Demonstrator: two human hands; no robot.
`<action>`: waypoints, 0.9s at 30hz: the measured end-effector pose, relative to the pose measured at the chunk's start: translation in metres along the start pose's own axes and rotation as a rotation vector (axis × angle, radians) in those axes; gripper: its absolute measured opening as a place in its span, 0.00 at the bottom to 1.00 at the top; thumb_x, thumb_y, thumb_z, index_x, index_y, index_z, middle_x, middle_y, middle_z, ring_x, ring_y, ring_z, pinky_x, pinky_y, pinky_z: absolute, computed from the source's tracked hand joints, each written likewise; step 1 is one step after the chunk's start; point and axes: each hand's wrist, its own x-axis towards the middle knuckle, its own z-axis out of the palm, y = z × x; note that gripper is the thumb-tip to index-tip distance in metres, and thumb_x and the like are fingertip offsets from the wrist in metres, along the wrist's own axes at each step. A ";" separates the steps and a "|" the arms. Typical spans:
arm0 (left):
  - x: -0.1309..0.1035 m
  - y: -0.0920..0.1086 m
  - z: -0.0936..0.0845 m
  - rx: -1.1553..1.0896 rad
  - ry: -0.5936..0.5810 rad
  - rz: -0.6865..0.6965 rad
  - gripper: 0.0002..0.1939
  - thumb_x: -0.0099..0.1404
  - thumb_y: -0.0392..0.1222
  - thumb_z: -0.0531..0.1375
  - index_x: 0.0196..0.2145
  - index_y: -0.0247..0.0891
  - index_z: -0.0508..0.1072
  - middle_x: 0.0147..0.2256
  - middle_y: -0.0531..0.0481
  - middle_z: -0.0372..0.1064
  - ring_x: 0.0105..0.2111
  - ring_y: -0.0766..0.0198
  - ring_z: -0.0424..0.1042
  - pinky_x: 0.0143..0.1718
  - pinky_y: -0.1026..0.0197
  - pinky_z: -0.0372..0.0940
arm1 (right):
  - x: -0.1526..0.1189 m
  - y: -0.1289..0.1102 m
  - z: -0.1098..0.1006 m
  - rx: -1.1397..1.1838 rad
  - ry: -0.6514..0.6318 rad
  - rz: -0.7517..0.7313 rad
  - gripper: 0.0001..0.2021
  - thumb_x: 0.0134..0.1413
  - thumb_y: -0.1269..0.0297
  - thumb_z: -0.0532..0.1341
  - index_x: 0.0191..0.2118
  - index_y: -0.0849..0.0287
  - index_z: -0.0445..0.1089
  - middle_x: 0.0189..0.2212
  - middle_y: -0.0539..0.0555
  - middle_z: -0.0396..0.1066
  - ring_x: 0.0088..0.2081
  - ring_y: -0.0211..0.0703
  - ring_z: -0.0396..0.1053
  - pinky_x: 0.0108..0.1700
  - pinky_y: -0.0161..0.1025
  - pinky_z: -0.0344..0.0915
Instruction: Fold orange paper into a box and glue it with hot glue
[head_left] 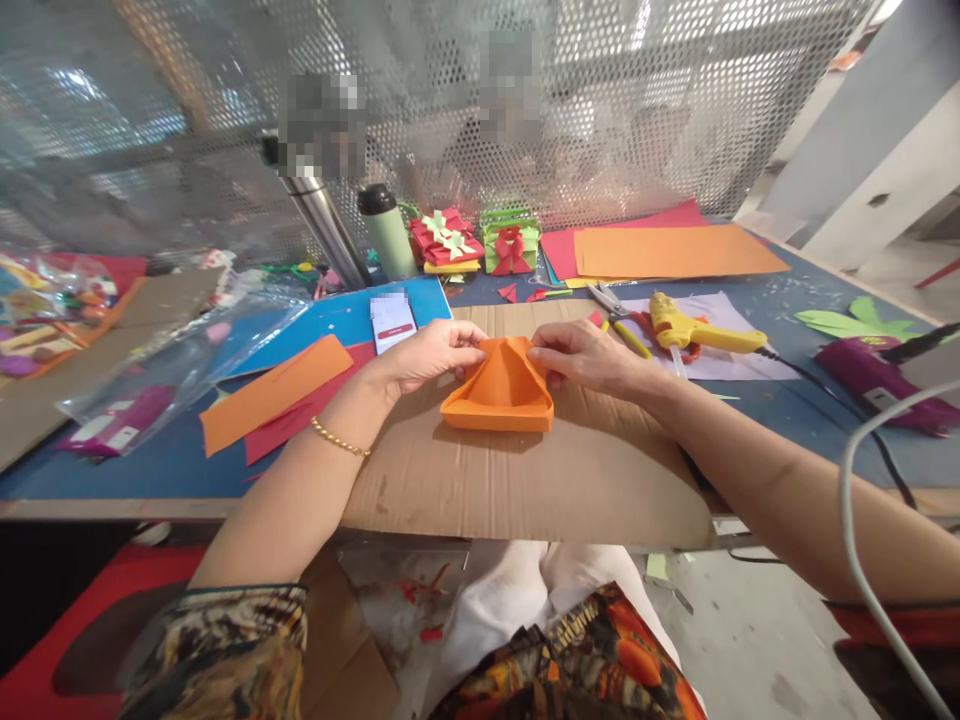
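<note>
Left hand (pixel 439 357) and right hand (pixel 576 354) are both pinching the far side of this folded orange paper box (pixel 510 388), right over some flat brown cardboard (pixel 450 490) on the blue counter (pixel 780 422).

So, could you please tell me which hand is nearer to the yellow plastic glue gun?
Right: the right hand is left of the glue gun; the left hand is farther left, across the folded orange paper.
</note>
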 end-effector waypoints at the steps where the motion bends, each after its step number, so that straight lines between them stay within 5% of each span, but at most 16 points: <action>1: 0.000 0.000 0.002 0.028 0.010 0.012 0.05 0.60 0.33 0.64 0.36 0.33 0.76 0.31 0.51 0.73 0.28 0.70 0.69 0.30 0.66 0.63 | 0.000 0.000 0.000 -0.026 0.002 0.007 0.14 0.59 0.58 0.57 0.24 0.56 0.61 0.19 0.50 0.69 0.24 0.37 0.67 0.30 0.36 0.59; 8: 0.003 -0.005 0.010 0.197 0.008 0.127 0.07 0.60 0.34 0.61 0.38 0.34 0.76 0.34 0.50 0.74 0.32 0.67 0.70 0.33 0.65 0.63 | -0.001 0.001 0.000 -0.018 0.003 0.016 0.20 0.58 0.51 0.59 0.21 0.56 0.58 0.17 0.47 0.64 0.20 0.34 0.61 0.26 0.35 0.55; 14: 0.001 -0.006 0.011 0.275 -0.011 0.108 0.13 0.60 0.38 0.60 0.43 0.34 0.75 0.27 0.55 0.65 0.25 0.69 0.62 0.25 0.66 0.54 | -0.002 -0.005 0.001 0.060 0.022 0.052 0.28 0.53 0.37 0.62 0.19 0.57 0.60 0.15 0.48 0.62 0.19 0.34 0.61 0.24 0.35 0.54; 21: -0.005 0.001 0.009 0.397 -0.071 0.055 0.19 0.57 0.38 0.62 0.47 0.34 0.75 0.25 0.57 0.63 0.23 0.68 0.62 0.23 0.64 0.53 | -0.002 -0.003 0.004 0.055 0.035 0.125 0.23 0.50 0.42 0.65 0.24 0.58 0.67 0.18 0.48 0.65 0.21 0.35 0.62 0.23 0.35 0.56; 27: -0.010 0.006 0.009 0.481 -0.122 0.049 0.21 0.56 0.40 0.61 0.48 0.34 0.75 0.27 0.55 0.66 0.25 0.67 0.65 0.25 0.65 0.55 | 0.001 0.002 0.004 -0.179 0.028 0.054 0.12 0.53 0.57 0.61 0.24 0.58 0.69 0.21 0.49 0.69 0.24 0.36 0.63 0.27 0.35 0.57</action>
